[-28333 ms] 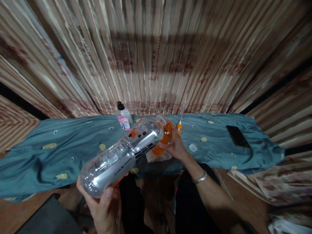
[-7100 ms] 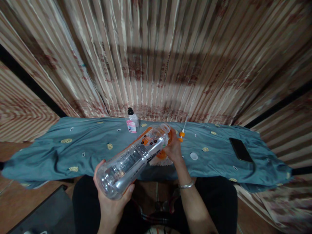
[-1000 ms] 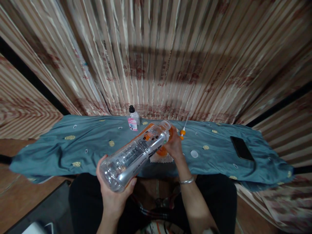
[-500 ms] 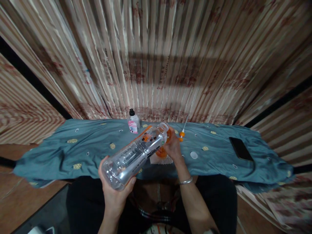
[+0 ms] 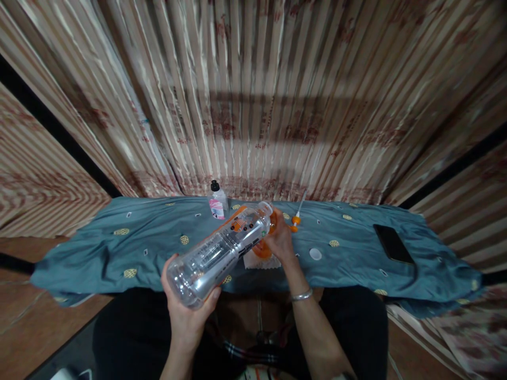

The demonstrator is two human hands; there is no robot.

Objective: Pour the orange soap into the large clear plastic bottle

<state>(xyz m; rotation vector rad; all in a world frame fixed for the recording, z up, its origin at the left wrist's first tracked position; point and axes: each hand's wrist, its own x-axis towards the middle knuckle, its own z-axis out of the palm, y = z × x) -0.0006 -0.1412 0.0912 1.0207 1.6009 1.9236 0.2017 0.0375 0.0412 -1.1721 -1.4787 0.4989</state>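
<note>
A large clear plastic bottle (image 5: 216,256) with an orange and black label lies tilted across the middle, its neck up and to the right. My left hand (image 5: 187,311) is wrapped round its base end. My right hand (image 5: 280,237) grips an orange bottle (image 5: 262,249) that stands behind the clear bottle's neck, mostly hidden by that neck and my fingers. The mouth of the clear bottle is close to the top of the orange one; whether they touch I cannot tell. Under the orange bottle lies a pale cloth (image 5: 259,263).
An orange pump head (image 5: 296,220) with a thin tube lies right of my right hand, near a round white cap (image 5: 315,254). A black phone (image 5: 393,244) rests farther right. A small black-capped bottle (image 5: 216,203) stands at the back on the blue-green tablecloth (image 5: 158,227), before a striped curtain (image 5: 245,105).
Both hands and the two bottles hold nearly the same pose. The view has shifted slightly, so the table sits a little lower in the picture.
</note>
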